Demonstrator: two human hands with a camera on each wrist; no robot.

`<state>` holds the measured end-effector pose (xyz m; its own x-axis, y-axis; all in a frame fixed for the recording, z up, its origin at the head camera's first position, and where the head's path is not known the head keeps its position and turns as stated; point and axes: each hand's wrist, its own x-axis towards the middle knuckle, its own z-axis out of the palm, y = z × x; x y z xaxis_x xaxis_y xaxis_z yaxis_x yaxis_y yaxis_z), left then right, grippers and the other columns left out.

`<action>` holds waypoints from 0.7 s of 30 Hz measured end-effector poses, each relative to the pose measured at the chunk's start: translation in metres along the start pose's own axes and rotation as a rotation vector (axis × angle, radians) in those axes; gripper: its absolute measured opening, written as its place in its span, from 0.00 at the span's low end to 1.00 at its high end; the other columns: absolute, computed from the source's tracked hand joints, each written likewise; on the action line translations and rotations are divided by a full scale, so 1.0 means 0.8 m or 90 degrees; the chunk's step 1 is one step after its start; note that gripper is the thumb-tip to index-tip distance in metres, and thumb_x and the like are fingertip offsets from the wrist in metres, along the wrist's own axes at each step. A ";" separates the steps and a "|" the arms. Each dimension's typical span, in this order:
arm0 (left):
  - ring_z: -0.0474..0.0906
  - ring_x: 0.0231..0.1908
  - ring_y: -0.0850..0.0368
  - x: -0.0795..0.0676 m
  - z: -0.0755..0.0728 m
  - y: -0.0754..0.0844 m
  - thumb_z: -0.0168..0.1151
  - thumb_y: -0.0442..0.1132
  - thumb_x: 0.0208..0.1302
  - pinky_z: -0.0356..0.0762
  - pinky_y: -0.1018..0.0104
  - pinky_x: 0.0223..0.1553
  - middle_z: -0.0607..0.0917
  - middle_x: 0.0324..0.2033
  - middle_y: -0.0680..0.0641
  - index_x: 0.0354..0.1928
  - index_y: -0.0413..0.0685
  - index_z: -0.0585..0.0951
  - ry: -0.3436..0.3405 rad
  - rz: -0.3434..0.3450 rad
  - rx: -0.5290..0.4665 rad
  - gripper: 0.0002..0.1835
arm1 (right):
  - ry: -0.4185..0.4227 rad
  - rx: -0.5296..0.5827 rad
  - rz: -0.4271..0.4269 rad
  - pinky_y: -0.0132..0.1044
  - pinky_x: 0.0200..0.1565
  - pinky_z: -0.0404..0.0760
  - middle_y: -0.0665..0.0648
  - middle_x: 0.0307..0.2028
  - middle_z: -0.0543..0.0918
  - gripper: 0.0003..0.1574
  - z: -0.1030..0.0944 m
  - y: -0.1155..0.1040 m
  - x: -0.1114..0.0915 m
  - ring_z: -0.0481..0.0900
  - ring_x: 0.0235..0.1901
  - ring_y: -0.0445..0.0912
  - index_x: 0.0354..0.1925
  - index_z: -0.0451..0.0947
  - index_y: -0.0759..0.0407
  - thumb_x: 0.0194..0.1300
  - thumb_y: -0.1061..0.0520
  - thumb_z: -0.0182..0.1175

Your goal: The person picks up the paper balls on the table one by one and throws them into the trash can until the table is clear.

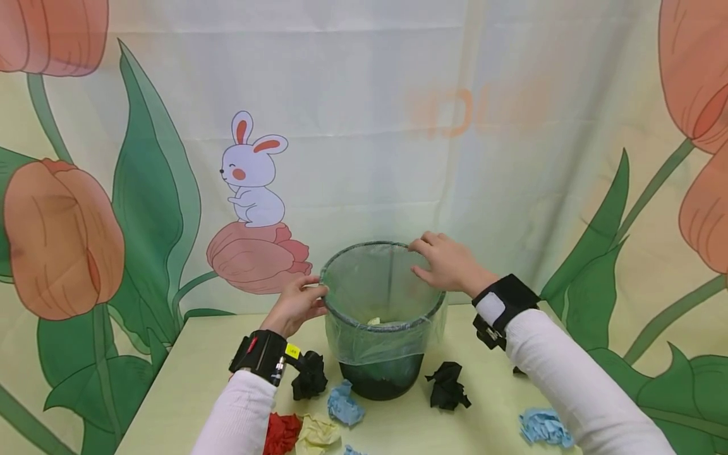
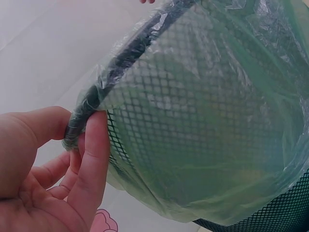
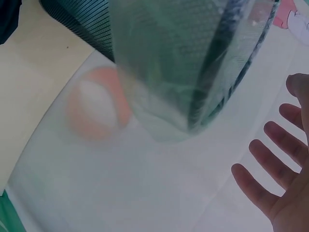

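A dark mesh wastebasket (image 1: pixel 382 380) stands upright on the table, lined with a thin translucent green trash bag (image 1: pixel 364 344) folded outward over its rim. My left hand (image 1: pixel 296 306) is at the left side of the rim. In the left wrist view, the thumb and a finger of that hand (image 2: pixel 53 169) pinch the bag-covered rim (image 2: pixel 120 65). My right hand (image 1: pixel 446 262) is by the rim's back right. The right wrist view shows its spread fingers (image 3: pixel 273 157) apart from the basket, holding nothing. A small pale yellow piece (image 1: pixel 373 321) shows inside the basket.
Crumpled papers lie around the basket: black ones at the left (image 1: pixel 309 376) and right (image 1: pixel 447 387), blue ones in front (image 1: pixel 344 404) and far right (image 1: pixel 546 427), plus red (image 1: pixel 281 433) and yellow (image 1: pixel 316 435) ones. A printed cloth (image 1: pixel 364 170) hangs behind the table (image 1: pixel 193 354).
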<state>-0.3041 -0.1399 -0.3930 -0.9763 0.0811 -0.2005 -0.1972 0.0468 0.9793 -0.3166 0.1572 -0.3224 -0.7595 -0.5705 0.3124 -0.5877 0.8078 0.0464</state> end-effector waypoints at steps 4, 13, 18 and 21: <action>0.73 0.33 0.56 -0.001 0.000 -0.001 0.54 0.36 0.64 0.80 0.66 0.38 0.69 0.47 0.39 0.66 0.41 0.59 -0.003 0.003 0.000 0.29 | 0.021 -0.005 0.027 0.43 0.33 0.75 0.58 0.43 0.75 0.20 0.005 0.016 -0.008 0.74 0.39 0.52 0.51 0.74 0.56 0.63 0.49 0.56; 0.73 0.33 0.56 0.001 -0.001 -0.003 0.54 0.36 0.64 0.80 0.67 0.38 0.69 0.47 0.39 0.66 0.41 0.60 0.001 0.005 0.001 0.29 | 0.056 -0.014 0.079 0.42 0.31 0.74 0.59 0.37 0.76 0.12 0.023 0.049 -0.029 0.74 0.32 0.52 0.44 0.76 0.59 0.64 0.56 0.54; 0.73 0.33 0.56 0.000 0.000 -0.002 0.54 0.36 0.64 0.80 0.67 0.38 0.69 0.47 0.39 0.66 0.41 0.60 0.003 0.004 0.001 0.29 | 0.073 -0.003 0.098 0.41 0.29 0.74 0.58 0.33 0.76 0.10 0.037 0.061 -0.044 0.74 0.29 0.50 0.41 0.77 0.60 0.62 0.57 0.56; 0.72 0.33 0.56 0.000 0.000 -0.001 0.54 0.36 0.64 0.80 0.67 0.38 0.69 0.48 0.39 0.66 0.42 0.59 0.001 0.004 0.002 0.29 | 0.071 0.004 0.108 0.40 0.27 0.74 0.57 0.32 0.76 0.10 0.045 0.064 -0.052 0.74 0.27 0.49 0.40 0.77 0.60 0.62 0.56 0.56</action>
<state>-0.3037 -0.1396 -0.3937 -0.9778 0.0793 -0.1939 -0.1903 0.0501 0.9804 -0.3252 0.2170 -0.3668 -0.8123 -0.4056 0.4190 -0.4555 0.8900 -0.0216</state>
